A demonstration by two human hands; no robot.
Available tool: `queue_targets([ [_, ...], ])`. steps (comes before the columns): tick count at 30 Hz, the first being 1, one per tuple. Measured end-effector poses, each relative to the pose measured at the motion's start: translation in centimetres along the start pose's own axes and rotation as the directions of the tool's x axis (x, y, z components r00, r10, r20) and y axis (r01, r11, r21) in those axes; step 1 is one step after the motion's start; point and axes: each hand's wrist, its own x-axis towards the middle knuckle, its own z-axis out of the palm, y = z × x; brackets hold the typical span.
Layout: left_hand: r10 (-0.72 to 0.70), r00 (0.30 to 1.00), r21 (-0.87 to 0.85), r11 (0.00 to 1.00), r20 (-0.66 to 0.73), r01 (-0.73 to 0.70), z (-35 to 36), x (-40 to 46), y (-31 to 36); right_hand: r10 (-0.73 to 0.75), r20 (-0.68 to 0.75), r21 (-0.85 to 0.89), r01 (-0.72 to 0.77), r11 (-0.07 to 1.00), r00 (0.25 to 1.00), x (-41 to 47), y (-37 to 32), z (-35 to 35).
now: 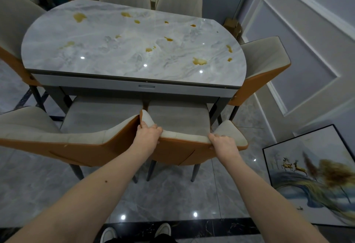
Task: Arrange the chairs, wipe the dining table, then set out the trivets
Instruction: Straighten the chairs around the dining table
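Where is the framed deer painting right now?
In the head view, the framed deer painting stands on the floor at lower right, tilted back toward the panelled wall, right of the chair both hands hold.

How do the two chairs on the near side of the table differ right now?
The right chair has both hands on its backrest top, left hand and right hand; the left chair is untouched. The left chair's backrest runs out past the picture's left edge; the right chair's shows whole. Both are beige with orange backs, seats under the table.

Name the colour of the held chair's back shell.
Orange on the chair shell, with pale grey padding; head view.
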Motion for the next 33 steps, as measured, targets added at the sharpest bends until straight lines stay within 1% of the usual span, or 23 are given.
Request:
queue_targets([
  [4,0.023,1.0,0.017,1.0,-0.017,-0.023,0.7,-0.5,1.2,-0.001,0.004,-0.02,0.001,1.0,1.0,-0.8,1.1,0.0],
  [9,0.032,0.999,0.018,0.999,0.0,-0.032,1.2,-1.3,3.3,0.059,0.031,-0.043,-0.058,0.997,0.998,-1.6,2.1,0.4],
  [12,0.028,1.0,0.026,0.999,-0.008,-0.028,1.1,-1.4,3.3,0.087,0.038,-0.051,-0.085,0.995,0.996,-1.6,1.8,0.4],
  [18,0.031,0.999,0.03,0.999,0.022,-0.031,0.9,-1.2,3.2,0.112,0.048,-0.048,-0.109,0.993,0.993,-1.4,1.5,0.4],
  [23,0.046,0.998,0.045,0.998,0.03,-0.047,0.7,-1.3,3.0,0.113,0.036,-0.048,-0.112,0.993,0.993,-1.3,1.5,0.4],
  [33,0.032,0.999,0.043,0.999,-0.02,-0.031,0.7,-1.0,2.2,0.077,-0.002,-0.051,-0.077,0.996,0.997,-1.0,1.3,0.8],
])
